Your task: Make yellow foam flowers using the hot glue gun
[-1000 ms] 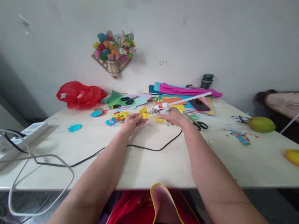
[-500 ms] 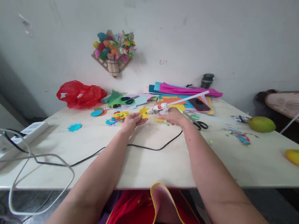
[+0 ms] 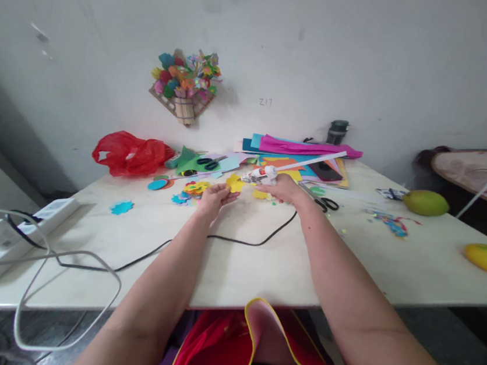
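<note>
On my feed the left grip is pinched narrow on the edge of a yellow flower, held over the counter just right of the small pile of cutouts. The right grip is wrapped around a white glue gun, its nozzle at the petals — touching or barely apart, I can't tell. I'd judge the step as putting glue on the flower. The next move calls for steady petals, a small dab and fingertips clear of the nozzle.
</note>
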A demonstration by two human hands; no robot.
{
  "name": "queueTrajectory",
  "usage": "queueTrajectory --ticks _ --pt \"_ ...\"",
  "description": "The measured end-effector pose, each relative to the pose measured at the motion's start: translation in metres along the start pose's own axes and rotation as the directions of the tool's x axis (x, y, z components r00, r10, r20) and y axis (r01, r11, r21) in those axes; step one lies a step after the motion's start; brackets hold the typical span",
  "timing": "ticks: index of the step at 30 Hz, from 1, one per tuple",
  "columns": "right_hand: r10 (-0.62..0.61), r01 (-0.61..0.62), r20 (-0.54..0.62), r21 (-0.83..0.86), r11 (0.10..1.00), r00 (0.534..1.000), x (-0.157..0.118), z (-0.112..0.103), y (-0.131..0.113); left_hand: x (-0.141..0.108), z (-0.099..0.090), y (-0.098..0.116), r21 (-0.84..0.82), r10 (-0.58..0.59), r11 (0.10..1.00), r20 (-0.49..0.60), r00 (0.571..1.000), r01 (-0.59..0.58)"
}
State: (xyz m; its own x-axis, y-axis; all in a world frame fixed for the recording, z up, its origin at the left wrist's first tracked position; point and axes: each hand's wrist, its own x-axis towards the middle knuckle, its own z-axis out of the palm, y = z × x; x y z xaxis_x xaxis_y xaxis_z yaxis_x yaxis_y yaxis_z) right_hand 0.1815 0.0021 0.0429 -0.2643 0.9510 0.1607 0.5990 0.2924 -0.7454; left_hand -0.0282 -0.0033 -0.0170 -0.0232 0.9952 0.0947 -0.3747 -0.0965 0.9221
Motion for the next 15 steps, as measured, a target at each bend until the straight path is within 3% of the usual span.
queueTrajectory --ticks 8,11,15 --pt "-0.005 0.015 -0.204 0.047 0.999 0.979 0.008 0.004 0.010 0.005 -0.006 -0.001 -0.053 0.083 0.995 -0.059 0.995 -0.086" --pt "-0.052 0.021 -0.257 -0.123 0.992 0.965 0.014 0.008 0.017 0.008 -0.010 0.000 -0.079 0.125 0.989 -0.055 0.991 -0.129" --pt "-0.097 0.019 -0.189 -0.376 0.926 0.977 0.015 0.018 0.016 0.011 -0.016 0.002 -0.113 0.190 0.974 -0.057 0.980 -0.196"
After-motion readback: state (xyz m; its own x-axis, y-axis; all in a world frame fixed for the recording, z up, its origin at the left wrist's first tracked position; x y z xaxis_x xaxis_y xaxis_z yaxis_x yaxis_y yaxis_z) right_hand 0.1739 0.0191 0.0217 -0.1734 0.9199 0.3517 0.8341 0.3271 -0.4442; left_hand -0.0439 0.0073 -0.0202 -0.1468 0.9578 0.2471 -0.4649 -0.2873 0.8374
